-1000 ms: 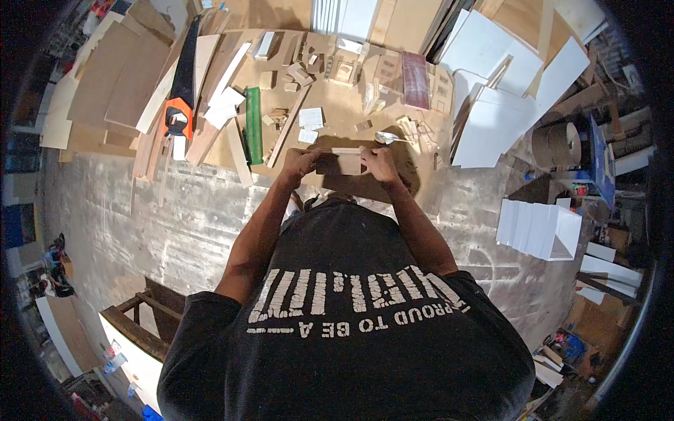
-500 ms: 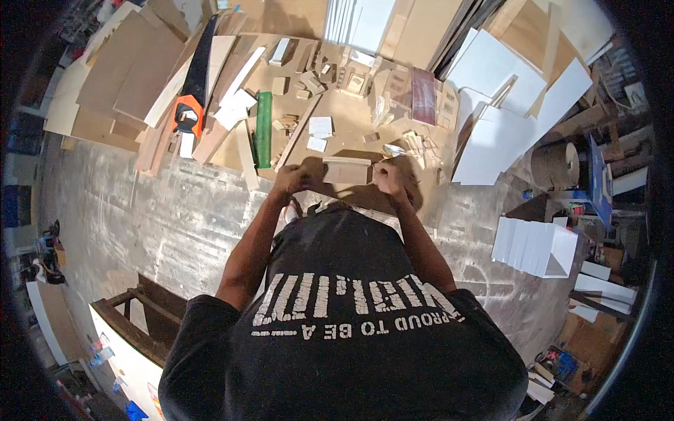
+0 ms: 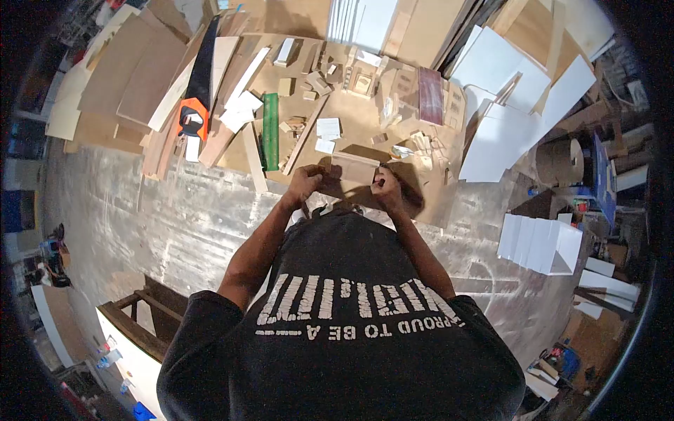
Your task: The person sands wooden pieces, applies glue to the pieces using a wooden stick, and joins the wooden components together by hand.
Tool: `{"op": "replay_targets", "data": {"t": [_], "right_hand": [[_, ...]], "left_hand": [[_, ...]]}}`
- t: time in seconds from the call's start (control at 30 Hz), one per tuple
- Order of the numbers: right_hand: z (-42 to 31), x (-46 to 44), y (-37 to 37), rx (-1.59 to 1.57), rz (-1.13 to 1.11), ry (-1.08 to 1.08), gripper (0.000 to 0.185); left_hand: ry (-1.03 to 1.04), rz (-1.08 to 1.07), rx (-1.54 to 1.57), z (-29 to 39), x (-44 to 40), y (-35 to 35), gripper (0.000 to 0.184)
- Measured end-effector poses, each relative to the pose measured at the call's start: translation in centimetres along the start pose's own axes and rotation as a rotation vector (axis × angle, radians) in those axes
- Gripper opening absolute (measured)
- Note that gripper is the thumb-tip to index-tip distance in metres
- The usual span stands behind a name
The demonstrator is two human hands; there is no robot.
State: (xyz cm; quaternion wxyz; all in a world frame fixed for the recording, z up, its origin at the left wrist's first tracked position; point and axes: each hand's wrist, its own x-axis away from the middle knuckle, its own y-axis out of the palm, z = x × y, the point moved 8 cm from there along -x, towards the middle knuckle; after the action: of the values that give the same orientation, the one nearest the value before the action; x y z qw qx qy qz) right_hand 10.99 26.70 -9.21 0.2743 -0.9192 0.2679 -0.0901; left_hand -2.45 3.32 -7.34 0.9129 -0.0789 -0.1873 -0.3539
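A small, pale box-like wooden piece (image 3: 356, 168) with a raised strip along its far edge sits at the near edge of the board, between my two hands. My left hand (image 3: 306, 184) is closed, its fingertips close to the piece's left end; shadow hides whether they touch. At the right end, my right hand (image 3: 387, 191) is curled with thumb and fingers together, against or just beside the piece. What either hand pinches is too small and dark to make out. Small white paper squares (image 3: 328, 129) lie beyond the piece.
An orange-handled saw (image 3: 193, 118) rests on boards to the left. A green strip (image 3: 270, 132), wood offcuts (image 3: 317, 83) and a dark red block (image 3: 430, 96) lie on the brown board. White panels (image 3: 502, 140) lean at right, above a white folded box (image 3: 537, 244).
My left hand has come right, closer to the wooden piece's left end. My right hand has drawn slightly toward my body and turned. The view has shifted a little.
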Motion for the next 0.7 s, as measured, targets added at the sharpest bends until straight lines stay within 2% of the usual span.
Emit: {"op": "replay_targets", "data": {"t": [0.1, 0.3, 0.37, 0.5, 0.6, 0.7], "right_hand": [[2.5, -0.2, 0.9, -0.045, -0.04, -0.053, 0.046], [-4.5, 1.3, -2.4, -0.012, -0.016, 0.068, 0.047], [-4.6, 1.8, -2.6, -0.043, -0.042, 0.096, 0.047], [-3.5, 2.3, -2.4, -0.138, -0.041, 0.12, 0.048], [-4.6, 3.0, -3.4, -0.001, -0.061, 0.185, 0.048], [-4.8, 3.5, -3.6, -0.065, -0.046, 0.227, 0.047]], "left_hand": [[0.034, -0.008, -0.123, -0.2, -1.0, -0.9, 0.031], [0.09, 0.199, -0.493, 2.5, -0.9, -3.4, 0.028], [0.144, 0.269, -0.603, 1.0, -2.4, -4.5, 0.026], [0.279, 0.348, -0.705, 4.7, -2.7, -4.3, 0.021], [0.362, 0.349, -0.747, 5.1, -4.3, -3.5, 0.031], [0.409, 0.28, -0.798, 5.6, -4.8, -2.3, 0.033]]}}
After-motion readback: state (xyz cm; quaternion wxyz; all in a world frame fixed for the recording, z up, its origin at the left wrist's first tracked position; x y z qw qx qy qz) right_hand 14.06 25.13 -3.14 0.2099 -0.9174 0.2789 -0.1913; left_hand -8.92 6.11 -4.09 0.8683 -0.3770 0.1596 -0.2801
